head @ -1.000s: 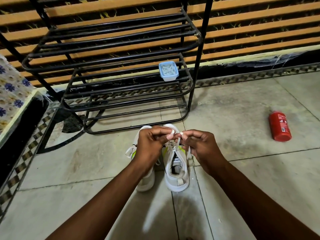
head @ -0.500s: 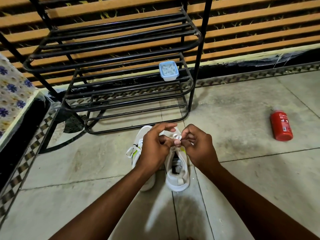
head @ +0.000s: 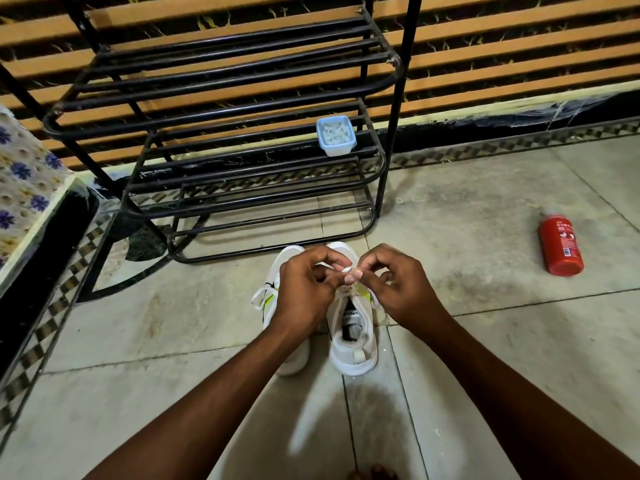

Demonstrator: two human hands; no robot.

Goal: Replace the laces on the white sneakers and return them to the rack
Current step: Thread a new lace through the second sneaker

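White sneakers sit on the floor before the rack. Our left hand and right hand both pinch a lace over them.

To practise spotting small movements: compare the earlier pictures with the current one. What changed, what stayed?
The left hand and right hand drew closer, fingertips now meeting over the lace they keep pinching above the right sneaker. The sneakers, rack, container and red can stayed put.

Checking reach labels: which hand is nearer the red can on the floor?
Right. The right hand, pinching the lace, is left of the red can; the left hand is beyond it, farther left.
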